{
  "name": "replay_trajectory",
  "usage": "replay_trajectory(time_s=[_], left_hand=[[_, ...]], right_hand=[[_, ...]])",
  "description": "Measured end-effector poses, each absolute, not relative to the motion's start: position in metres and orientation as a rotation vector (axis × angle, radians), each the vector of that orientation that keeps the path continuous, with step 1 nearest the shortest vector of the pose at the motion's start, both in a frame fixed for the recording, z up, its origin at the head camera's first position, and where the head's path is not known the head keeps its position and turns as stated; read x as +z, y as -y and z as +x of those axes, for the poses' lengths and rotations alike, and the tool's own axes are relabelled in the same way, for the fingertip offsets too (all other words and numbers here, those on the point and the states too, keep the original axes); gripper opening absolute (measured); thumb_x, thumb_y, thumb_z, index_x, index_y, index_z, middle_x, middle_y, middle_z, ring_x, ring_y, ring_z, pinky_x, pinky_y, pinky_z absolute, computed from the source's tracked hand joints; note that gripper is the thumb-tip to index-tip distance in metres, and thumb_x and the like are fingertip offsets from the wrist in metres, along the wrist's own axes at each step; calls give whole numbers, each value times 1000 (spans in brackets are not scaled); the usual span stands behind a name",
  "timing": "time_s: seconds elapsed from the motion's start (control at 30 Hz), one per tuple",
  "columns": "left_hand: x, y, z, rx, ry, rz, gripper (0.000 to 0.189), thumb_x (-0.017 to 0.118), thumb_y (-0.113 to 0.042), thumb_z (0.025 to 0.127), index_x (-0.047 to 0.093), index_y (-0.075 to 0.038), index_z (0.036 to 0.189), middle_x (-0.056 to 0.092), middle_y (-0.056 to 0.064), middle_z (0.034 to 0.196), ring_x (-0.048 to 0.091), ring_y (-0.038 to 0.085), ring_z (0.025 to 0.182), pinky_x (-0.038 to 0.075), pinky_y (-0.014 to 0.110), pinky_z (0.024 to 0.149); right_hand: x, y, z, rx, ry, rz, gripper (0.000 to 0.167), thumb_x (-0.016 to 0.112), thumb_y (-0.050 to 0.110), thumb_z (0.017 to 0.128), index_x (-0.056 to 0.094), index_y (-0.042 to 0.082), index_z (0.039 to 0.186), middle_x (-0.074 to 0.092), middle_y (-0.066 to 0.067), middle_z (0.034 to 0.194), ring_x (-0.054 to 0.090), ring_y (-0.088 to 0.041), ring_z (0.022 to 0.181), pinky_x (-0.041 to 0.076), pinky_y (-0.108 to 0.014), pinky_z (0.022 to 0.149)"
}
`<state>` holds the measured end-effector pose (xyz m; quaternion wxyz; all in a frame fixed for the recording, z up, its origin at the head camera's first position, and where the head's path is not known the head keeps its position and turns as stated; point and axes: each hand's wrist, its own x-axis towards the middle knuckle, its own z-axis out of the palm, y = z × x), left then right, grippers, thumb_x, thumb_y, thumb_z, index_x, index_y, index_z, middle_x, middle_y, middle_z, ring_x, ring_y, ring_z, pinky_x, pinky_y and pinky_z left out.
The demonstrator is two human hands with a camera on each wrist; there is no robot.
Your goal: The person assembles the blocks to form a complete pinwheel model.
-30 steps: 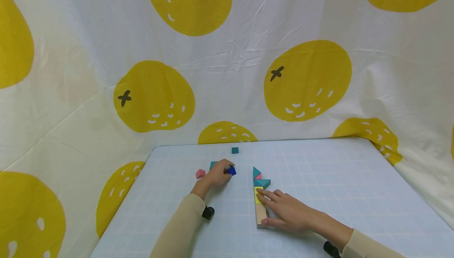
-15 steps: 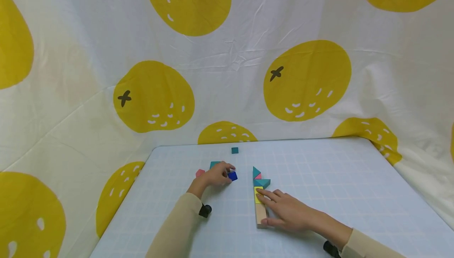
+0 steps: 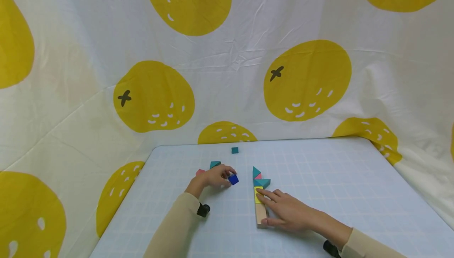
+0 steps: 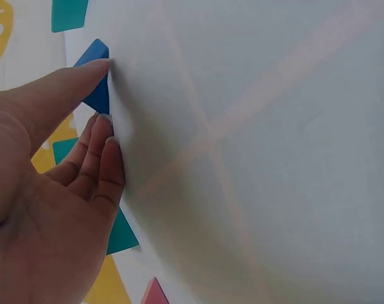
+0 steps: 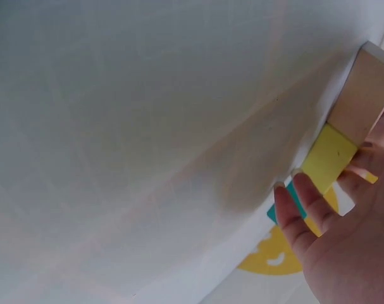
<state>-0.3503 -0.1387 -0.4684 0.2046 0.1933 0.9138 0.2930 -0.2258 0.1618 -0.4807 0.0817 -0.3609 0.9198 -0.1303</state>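
Observation:
My left hand [image 3: 214,176] pinches a small blue block [image 3: 233,179] between thumb and fingers; in the left wrist view the thumb lies across the blue block [image 4: 100,96], with fingertips at its lower edge. To its right runs a line of blocks: a teal triangle [image 3: 256,172], a pink piece [image 3: 258,176], another teal triangle [image 3: 265,182], a yellow block [image 3: 257,200] and a plain wooden block [image 3: 260,213]. My right hand [image 3: 292,212] rests beside this line, fingertips on the yellow block and thumb at the wooden block's near end.
Behind my left hand lie a teal block [image 3: 214,164] and a partly hidden pink block [image 3: 200,172]. A small teal block [image 3: 235,150] sits near the table's far edge. A white cloth with yellow fruit prints [image 3: 234,92] hangs behind the pale gridded table [image 3: 337,179].
My left hand has drawn slightly toward me, bringing the blue block nearer and a little to the right. More of the teal block behind shows. My right hand and the line of blocks stay put.

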Motion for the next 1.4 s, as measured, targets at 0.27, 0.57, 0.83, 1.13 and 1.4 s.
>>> replay_trajectory(time_s=[0.27,0.57,0.83,1.13,1.4], left_hand=[[-467,135,-348,865,-2601,549,26,80,-20,91,70,-14,114,60,2,92,55,18,90,50,29,79],[-470,132,-346,885,-2624,520,28,80,-28,91,69,-13,113,63,-1,97,56,19,93,53,33,87],[-478,126,-346,906,-2633,545,31,76,-32,94,70,-14,119,64,-4,98,57,18,94,52,33,89],[-481,111,-346,876,-2635,570,34,68,-37,99,72,-15,126,68,-7,106,59,14,97,54,35,94],[-481,105,-345,868,-2640,594,35,63,-36,103,71,-14,129,69,-4,114,58,15,100,53,38,98]], right_hand=[[-481,-164,-226,-374,-2762,-1100,86,41,74,97,34,17,161,28,2,168,47,-22,131,48,-50,105],[-480,-164,-225,-368,-2759,-1107,91,41,77,94,33,15,161,27,1,168,46,-23,132,47,-51,105],[-481,-164,-226,-349,-2769,-1135,90,39,76,96,33,15,161,26,0,169,46,-23,133,47,-50,104],[-482,-165,-226,-352,-2779,-1155,88,41,75,97,34,14,161,27,0,168,46,-23,132,48,-50,103],[-481,-165,-226,-362,-2768,-1150,89,40,75,96,33,15,161,27,0,168,46,-23,134,47,-50,104]])
